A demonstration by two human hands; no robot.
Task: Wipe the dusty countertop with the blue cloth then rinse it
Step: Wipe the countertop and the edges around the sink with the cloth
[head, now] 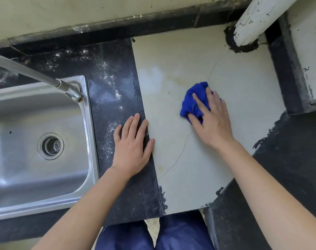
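Observation:
A bunched blue cloth (pixel 191 101) lies on the pale tile section of the countertop (pixel 171 73). My right hand (pixel 211 121) presses down on the cloth with spread, nearly straight fingers. My left hand (pixel 133 147) rests flat, fingers straight, across the seam between the dark speckled counter (pixel 112 83) and the pale tile. White dust speckles the dark counter. To the left are a steel sink (pixel 27 141) and a metal faucet (pixel 45 78) reaching over it.
A white painted pipe (pixel 258 18) rises from the back right corner of the tile. A dark raised ledge (pixel 288 141) borders the tile on the right. A thin crack runs across the tile. The wall lies behind the counter.

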